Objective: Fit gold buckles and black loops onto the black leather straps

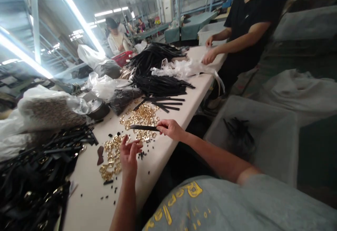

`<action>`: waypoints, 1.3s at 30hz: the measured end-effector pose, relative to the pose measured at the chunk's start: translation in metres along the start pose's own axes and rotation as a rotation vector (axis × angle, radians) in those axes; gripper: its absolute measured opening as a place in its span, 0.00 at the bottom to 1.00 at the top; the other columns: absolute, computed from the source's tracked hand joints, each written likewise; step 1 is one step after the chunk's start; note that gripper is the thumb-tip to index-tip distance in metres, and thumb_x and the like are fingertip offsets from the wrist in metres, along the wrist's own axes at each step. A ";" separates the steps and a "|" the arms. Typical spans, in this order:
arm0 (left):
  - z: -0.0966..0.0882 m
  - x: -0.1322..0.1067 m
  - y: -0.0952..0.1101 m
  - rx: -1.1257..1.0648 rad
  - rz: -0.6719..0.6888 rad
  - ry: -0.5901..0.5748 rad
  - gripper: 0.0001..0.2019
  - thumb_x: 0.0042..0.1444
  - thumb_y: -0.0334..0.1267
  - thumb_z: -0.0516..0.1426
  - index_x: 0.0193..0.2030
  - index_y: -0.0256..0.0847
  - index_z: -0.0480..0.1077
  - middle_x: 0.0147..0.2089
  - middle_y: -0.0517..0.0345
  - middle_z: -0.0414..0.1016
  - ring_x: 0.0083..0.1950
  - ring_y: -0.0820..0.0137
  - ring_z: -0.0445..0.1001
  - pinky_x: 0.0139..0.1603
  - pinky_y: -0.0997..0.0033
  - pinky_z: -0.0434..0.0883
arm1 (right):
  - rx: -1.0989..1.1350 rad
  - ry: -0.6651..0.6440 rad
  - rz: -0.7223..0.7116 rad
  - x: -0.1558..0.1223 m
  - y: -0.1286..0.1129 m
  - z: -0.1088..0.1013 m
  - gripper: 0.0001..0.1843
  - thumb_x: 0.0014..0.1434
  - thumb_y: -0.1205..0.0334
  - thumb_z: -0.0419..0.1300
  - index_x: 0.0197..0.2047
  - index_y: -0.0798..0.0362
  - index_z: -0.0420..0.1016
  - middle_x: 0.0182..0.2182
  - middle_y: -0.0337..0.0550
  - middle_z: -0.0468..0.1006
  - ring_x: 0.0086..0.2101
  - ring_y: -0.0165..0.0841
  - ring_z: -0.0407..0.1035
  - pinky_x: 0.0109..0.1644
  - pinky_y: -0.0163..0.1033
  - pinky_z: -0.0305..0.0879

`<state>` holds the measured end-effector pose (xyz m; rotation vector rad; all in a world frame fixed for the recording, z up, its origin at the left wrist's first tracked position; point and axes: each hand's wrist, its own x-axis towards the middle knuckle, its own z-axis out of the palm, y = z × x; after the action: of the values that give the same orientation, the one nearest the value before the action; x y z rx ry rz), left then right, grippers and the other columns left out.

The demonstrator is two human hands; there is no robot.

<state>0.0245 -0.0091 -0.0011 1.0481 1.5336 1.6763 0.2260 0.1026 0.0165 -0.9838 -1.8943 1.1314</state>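
Strap: a thin flat black strap (pixel 144 127), matt and stiff-looking, is pinched at its near end by the right hand (pixel 171 129). The rest juts level toward the left hand, just above the buckles, so held by one end its length stays free.
Right hand: thumb and forefinger closed on the strap end, other fingers curled under.
Left hand: the left hand (pixel 129 155) is raised on its wrist with fingers drawn together. Something small may sit between the tips, but I cannot tell.
Buckles: shiny gold metal buckles (pixel 142 117), small and squarish, lie scattered under the strap. A second gold heap (pixel 112 155) lies just left of the left hand, so both are within reach.
Table: long white tabletop (pixel 89 196), smooth, dotted with tiny black bits.
Left of the hands: a tangled heap of black straps (pixel 34 178).
Beyond the hands: neat bundles of black strips (pixel 160 85) and crinkled clear plastic bags (pixel 105 85).
Right of the hands: a translucent grey tub (pixel 263 133).
Far end: a co-worker's hands (pixel 209 56) on white plastic sheeting (pixel 184 68).
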 end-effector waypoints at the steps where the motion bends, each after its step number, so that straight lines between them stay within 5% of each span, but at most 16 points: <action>1: 0.000 -0.004 0.003 -0.061 -0.061 -0.011 0.34 0.56 0.52 0.60 0.66 0.40 0.58 0.40 0.52 0.79 0.32 0.71 0.78 0.32 0.73 0.75 | 0.109 -0.070 0.000 -0.013 -0.004 0.005 0.09 0.61 0.60 0.58 0.39 0.56 0.77 0.23 0.37 0.77 0.22 0.25 0.66 0.28 0.30 0.62; 5: -0.006 -0.021 0.014 -0.170 -0.130 0.020 0.28 0.56 0.51 0.61 0.60 0.40 0.66 0.28 0.62 0.74 0.23 0.78 0.72 0.26 0.79 0.71 | 0.292 -0.254 0.060 -0.050 -0.009 0.016 0.09 0.58 0.60 0.59 0.37 0.57 0.76 0.20 0.34 0.74 0.20 0.23 0.61 0.25 0.28 0.58; 10: -0.018 -0.038 0.026 -0.117 -0.182 0.077 0.19 0.49 0.44 0.67 0.45 0.37 0.73 0.29 0.63 0.72 0.21 0.80 0.70 0.22 0.81 0.69 | 0.230 -0.351 0.064 -0.063 -0.009 0.020 0.09 0.60 0.61 0.57 0.37 0.57 0.76 0.22 0.35 0.74 0.22 0.24 0.63 0.28 0.30 0.59; 15: -0.019 -0.048 0.031 -0.124 -0.214 0.134 0.21 0.47 0.43 0.67 0.47 0.37 0.72 0.27 0.67 0.70 0.19 0.81 0.69 0.21 0.82 0.69 | -0.192 -0.262 -0.198 -0.071 -0.019 0.033 0.12 0.60 0.61 0.62 0.46 0.54 0.77 0.37 0.43 0.81 0.36 0.33 0.73 0.42 0.36 0.64; 19: -0.014 -0.055 0.024 -0.182 -0.286 0.126 0.25 0.46 0.42 0.68 0.50 0.38 0.71 0.26 0.68 0.68 0.19 0.81 0.69 0.22 0.81 0.69 | -0.130 -0.195 -0.264 -0.079 -0.027 0.051 0.17 0.60 0.59 0.64 0.52 0.55 0.75 0.44 0.46 0.81 0.42 0.35 0.75 0.47 0.37 0.66; 29: -0.008 -0.063 0.018 -0.224 -0.367 0.057 0.28 0.50 0.45 0.67 0.57 0.39 0.68 0.25 0.67 0.72 0.22 0.79 0.72 0.25 0.81 0.70 | 0.132 -0.162 -0.135 -0.073 -0.023 0.061 0.07 0.57 0.65 0.65 0.41 0.53 0.78 0.36 0.38 0.79 0.37 0.29 0.72 0.44 0.35 0.66; 35: -0.004 -0.067 0.017 -0.214 -0.360 0.042 0.24 0.51 0.43 0.66 0.55 0.42 0.70 0.28 0.65 0.73 0.23 0.80 0.72 0.26 0.81 0.70 | 0.114 -0.190 -0.177 -0.072 -0.019 0.057 0.01 0.56 0.69 0.63 0.33 0.55 0.76 0.28 0.35 0.74 0.31 0.27 0.67 0.37 0.31 0.60; 39: -0.009 -0.067 0.017 -0.034 -0.314 -0.107 0.17 0.51 0.42 0.66 0.47 0.39 0.76 0.31 0.59 0.76 0.28 0.76 0.74 0.34 0.76 0.73 | 0.075 -0.195 -0.230 -0.071 -0.018 0.051 0.04 0.57 0.70 0.61 0.31 0.54 0.74 0.28 0.34 0.74 0.31 0.26 0.66 0.38 0.31 0.59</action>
<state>0.0504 -0.0738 0.0058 0.8159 1.5060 1.4032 0.2102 0.0163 0.0014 -0.6146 -2.0416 1.1849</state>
